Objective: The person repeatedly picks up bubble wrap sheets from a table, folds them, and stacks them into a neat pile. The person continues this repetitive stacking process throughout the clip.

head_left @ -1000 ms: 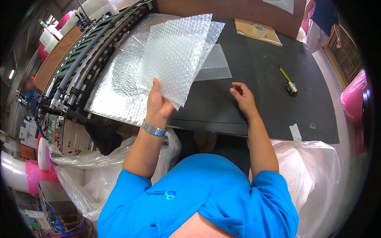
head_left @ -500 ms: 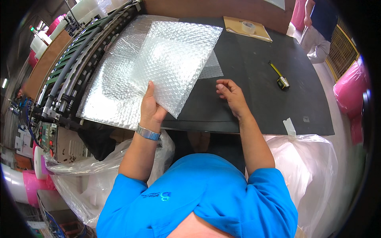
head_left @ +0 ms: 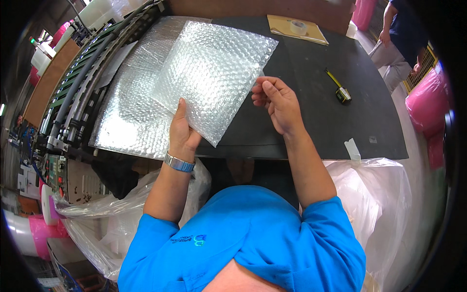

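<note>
My left hand [head_left: 185, 131] grips the near corner of a clear bubble wrap piece [head_left: 214, 73], thumb on top and fingers underneath. The piece is tilted above the table and looks like a flat bag or a folded sheet. Close to its right edge is my right hand [head_left: 277, 100], with loosely bent fingers and the thumb apart from them. The index fingertip is at or near that edge; contact is hard to make out. Under the held piece, more bubble wrap [head_left: 121, 121] lies flat on the left part of the black table [head_left: 301, 117].
A roller machine [head_left: 78, 92] borders the table's left side, with a grey sheet [head_left: 116, 64] on its edge. A tape measure [head_left: 342, 93] lies at right. Clear tape [head_left: 298, 27] rests on brown card [head_left: 277, 27] at the back. Plastic bags [head_left: 374, 194] hang below; a person [head_left: 396, 44] stands far right.
My right hand has moved left and up to the bubble wrap's edge. The small flap behind the piece no longer shows. A grey sheet now appears at the rollers.
</note>
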Demonstrator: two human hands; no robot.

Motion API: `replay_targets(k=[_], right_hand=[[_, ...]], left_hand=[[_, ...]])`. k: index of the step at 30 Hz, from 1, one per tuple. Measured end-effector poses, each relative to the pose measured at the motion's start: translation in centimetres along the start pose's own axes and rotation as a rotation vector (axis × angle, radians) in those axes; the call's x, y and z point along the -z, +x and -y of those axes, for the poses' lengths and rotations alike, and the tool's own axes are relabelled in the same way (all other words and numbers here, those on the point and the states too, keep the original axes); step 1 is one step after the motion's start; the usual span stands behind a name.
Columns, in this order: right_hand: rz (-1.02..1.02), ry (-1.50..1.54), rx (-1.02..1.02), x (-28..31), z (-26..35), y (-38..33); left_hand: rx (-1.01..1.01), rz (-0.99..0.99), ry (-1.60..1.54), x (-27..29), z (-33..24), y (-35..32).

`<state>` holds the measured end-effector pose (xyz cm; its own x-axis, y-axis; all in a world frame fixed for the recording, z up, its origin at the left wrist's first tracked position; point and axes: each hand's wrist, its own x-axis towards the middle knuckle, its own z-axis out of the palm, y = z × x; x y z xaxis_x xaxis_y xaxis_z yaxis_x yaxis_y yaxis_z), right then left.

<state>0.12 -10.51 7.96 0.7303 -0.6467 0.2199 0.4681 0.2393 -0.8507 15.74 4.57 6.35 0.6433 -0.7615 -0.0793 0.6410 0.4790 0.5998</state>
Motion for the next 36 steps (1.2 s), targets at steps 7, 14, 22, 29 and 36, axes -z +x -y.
replay_targets(k=[7, 14, 22, 29, 36], right_hand=[[-0.012, 0.072, 0.009, 0.3, -0.1, 0.7], [-0.038, 0.114, -0.004, 0.9, -0.9, 0.5], [0.074, -0.042, -0.036, 1.8, -0.9, -0.6], [0.323, -0.742, -0.087, 2.4, -0.7, -1.3], [0.083, -0.914, -0.029, 5.7, -6.0, 1.0]], left_hand=[[-0.034, -0.025, 0.054, 0.4, 0.6, -0.3], [-0.067, 0.005, 0.210, 1.0, 0.9, -0.8], [-0.304, -0.036, 0.365, 3.6, 1.2, -1.6], [-0.544, -0.428, 0.729, 14.0, -2.7, -4.0], [-0.501, -1.210, 1.293, 29.4, -7.3, -11.5]])
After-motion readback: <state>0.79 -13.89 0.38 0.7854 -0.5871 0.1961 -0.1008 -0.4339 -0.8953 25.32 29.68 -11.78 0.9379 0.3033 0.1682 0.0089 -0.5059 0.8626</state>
